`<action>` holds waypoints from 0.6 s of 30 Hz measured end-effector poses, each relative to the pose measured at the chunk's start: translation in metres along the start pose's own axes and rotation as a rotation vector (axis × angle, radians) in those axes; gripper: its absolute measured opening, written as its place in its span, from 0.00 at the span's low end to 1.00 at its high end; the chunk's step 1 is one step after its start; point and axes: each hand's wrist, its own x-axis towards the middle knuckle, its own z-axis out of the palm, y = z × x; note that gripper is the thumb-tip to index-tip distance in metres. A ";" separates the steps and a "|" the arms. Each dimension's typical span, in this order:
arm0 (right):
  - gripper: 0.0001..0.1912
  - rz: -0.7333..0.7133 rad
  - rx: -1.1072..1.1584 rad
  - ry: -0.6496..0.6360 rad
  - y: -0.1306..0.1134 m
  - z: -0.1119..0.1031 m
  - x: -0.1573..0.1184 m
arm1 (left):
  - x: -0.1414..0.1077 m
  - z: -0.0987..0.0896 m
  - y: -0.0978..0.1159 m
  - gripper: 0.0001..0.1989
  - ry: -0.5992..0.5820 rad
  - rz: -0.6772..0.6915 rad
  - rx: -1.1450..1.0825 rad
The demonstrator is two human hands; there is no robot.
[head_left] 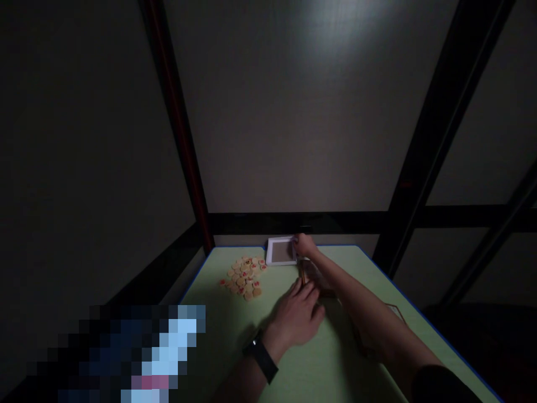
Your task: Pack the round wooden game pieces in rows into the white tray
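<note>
At the far edge of the table stands a white frame (pixel 269 252) with a brownish centre. My right hand (pixel 305 245) is closed on its right side, the arm reaching over the table. My left hand (pixel 298 314), with a dark watch on the wrist, lies with its fingers spread, the fingertips at the near left corner of a brown-edged frame (pixel 312 272). That frame is partly hidden by my right forearm. Left of the hands is a loose pile of round wooden pieces (pixel 245 274), some with red marks.
The green table (pixel 205 313) has a blue edge. Another brown-edged frame (pixel 396 312) lies at the right, mostly under my right forearm. A grey wall (pixel 289 140) with dark beams rises behind. A pixelated patch covers the lower left.
</note>
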 end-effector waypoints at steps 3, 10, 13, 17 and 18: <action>0.17 0.027 -0.040 -0.036 0.004 0.000 0.002 | -0.006 -0.002 0.009 0.26 -0.015 0.020 -0.020; 0.19 0.029 -0.126 -0.068 0.026 -0.012 -0.011 | -0.010 -0.003 0.018 0.26 -0.023 -0.005 -0.032; 0.20 -0.016 -0.150 -0.053 0.031 -0.033 -0.026 | -0.010 -0.004 0.016 0.27 -0.024 0.007 -0.065; 0.22 -0.099 -0.176 -0.047 0.060 -0.072 -0.078 | -0.012 -0.005 0.014 0.27 -0.019 0.015 -0.071; 0.23 -0.133 -0.178 -0.064 0.074 -0.079 -0.098 | -0.012 -0.005 0.014 0.26 -0.016 0.013 -0.065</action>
